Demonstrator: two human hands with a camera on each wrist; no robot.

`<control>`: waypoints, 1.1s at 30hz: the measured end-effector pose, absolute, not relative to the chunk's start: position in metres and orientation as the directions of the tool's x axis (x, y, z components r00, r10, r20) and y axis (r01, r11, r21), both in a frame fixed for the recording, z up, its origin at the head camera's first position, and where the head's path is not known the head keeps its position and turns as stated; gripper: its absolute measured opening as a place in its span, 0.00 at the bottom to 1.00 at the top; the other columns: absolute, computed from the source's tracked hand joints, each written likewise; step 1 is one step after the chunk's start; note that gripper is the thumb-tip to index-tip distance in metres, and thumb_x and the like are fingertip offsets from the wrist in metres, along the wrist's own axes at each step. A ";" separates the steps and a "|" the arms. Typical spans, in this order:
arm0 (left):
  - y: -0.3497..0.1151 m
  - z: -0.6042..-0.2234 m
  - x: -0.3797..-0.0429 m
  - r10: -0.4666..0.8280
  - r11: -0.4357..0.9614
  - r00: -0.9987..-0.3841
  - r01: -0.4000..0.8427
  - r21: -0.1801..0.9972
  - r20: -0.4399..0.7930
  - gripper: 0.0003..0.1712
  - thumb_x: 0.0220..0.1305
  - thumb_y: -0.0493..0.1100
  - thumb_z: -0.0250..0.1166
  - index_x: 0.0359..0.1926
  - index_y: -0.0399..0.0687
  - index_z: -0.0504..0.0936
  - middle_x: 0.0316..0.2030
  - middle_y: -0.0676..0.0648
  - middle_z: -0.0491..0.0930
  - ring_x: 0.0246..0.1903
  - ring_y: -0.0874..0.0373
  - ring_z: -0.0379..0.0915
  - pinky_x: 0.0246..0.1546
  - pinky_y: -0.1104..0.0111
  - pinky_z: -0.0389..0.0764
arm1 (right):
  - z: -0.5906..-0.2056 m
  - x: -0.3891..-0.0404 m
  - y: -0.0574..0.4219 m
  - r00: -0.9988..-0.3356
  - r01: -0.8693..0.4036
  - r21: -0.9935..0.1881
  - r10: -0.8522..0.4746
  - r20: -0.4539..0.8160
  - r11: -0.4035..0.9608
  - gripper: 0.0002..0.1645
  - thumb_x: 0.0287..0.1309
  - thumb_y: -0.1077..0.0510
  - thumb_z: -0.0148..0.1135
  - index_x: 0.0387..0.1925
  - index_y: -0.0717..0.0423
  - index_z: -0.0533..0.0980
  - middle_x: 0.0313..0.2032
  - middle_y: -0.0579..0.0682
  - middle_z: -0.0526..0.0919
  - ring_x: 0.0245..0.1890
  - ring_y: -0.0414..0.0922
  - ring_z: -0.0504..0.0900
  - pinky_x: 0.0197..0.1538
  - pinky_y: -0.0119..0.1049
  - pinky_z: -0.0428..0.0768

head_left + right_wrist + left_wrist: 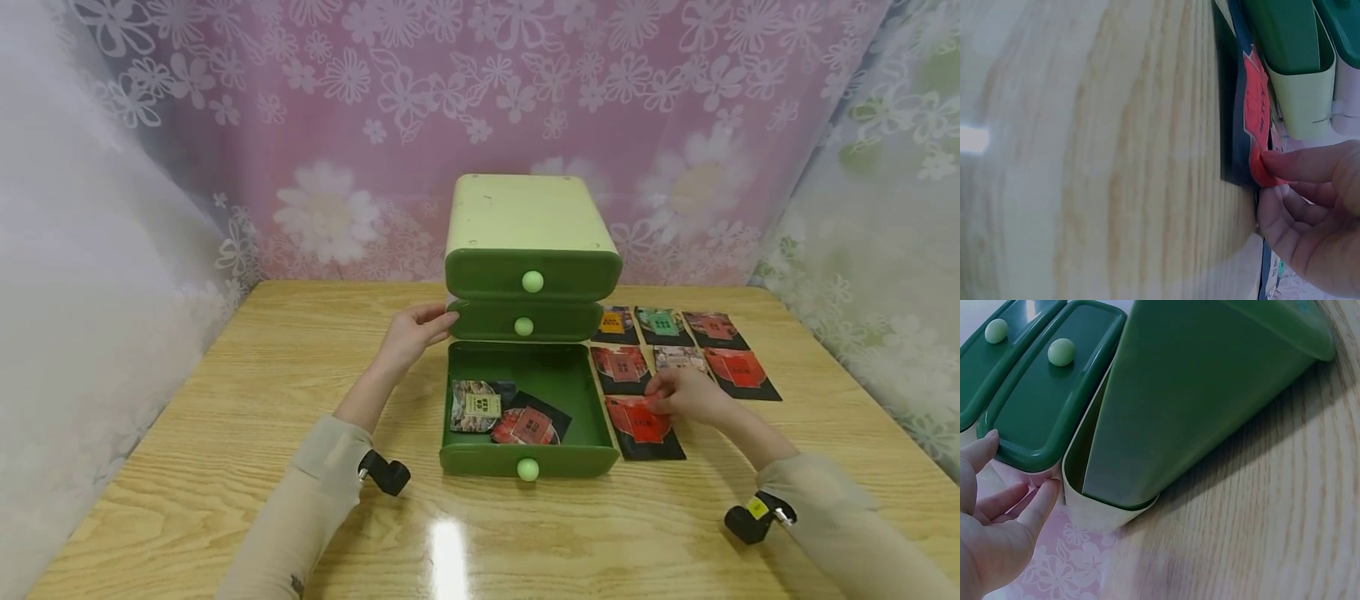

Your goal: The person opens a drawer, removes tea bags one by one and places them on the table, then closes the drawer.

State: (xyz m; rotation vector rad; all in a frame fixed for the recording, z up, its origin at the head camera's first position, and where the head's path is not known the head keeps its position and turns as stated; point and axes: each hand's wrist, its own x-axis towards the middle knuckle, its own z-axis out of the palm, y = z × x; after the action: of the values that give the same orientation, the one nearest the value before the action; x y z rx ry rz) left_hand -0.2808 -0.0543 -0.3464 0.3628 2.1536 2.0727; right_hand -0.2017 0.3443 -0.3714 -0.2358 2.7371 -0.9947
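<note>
Beside a cream-and-green drawer unit (525, 212), my left hand (408, 340) rests its fingers on the left edge of the middle drawer (487, 321). In the left wrist view the thumb (986, 447) touches that drawer's front and the other fingers lie along its side. My right hand (690, 396) pinches the top corner of a red-and-black packet (643, 427) to the right of the unit. The right wrist view shows this packet (1256, 112) held between thumb and fingers, tilted relative to the wooden surface. Two packets lie in the pulled-out bottom drawer (555, 379), a pale green one (474, 406) and a red one (528, 425).
Several more packets lie in rows right of the unit, among them a green one (663, 325) and a red one (742, 371). The top drawer (487, 275) is closed. A floral curtain (360, 125) hangs behind the wooden table (300, 350).
</note>
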 end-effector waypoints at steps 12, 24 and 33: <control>-0.056 -0.341 -0.277 0.275 0.060 -0.960 0.080 0.995 0.060 0.31 0.57 0.48 0.61 0.56 0.36 0.65 0.53 0.38 0.67 0.44 0.56 0.70 0.46 0.70 0.74 | -0.368 -0.200 0.341 -0.973 -0.101 -0.527 -0.195 -0.124 0.844 0.09 0.45 0.66 0.62 0.31 0.64 0.72 0.25 0.49 0.75 0.25 0.44 0.72 0.27 0.38 0.78; -0.055 -0.345 -0.280 0.261 0.052 -0.963 0.075 0.996 0.059 0.30 0.57 0.48 0.61 0.55 0.36 0.66 0.52 0.40 0.68 0.42 0.58 0.71 0.46 0.69 0.75 | -0.359 -0.193 0.339 -0.981 -0.148 -0.390 -0.186 -0.062 0.909 0.09 0.44 0.64 0.61 0.31 0.63 0.72 0.26 0.50 0.76 0.26 0.45 0.73 0.30 0.44 0.79; -0.055 -0.345 -0.279 0.265 0.056 -0.963 0.075 0.996 0.058 0.30 0.56 0.49 0.62 0.55 0.37 0.66 0.52 0.41 0.68 0.43 0.58 0.70 0.49 0.65 0.73 | -0.329 -0.180 0.324 -0.971 -0.240 -0.376 -0.226 0.082 0.895 0.07 0.51 0.63 0.58 0.35 0.61 0.73 0.28 0.49 0.77 0.28 0.45 0.74 0.27 0.41 0.78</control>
State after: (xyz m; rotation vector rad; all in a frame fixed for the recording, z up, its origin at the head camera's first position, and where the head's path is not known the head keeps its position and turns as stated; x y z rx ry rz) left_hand -0.2790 -0.0554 -0.3452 0.3533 2.1754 2.0370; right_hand -0.1798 0.3242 -0.3288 -0.3805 3.0928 -0.6211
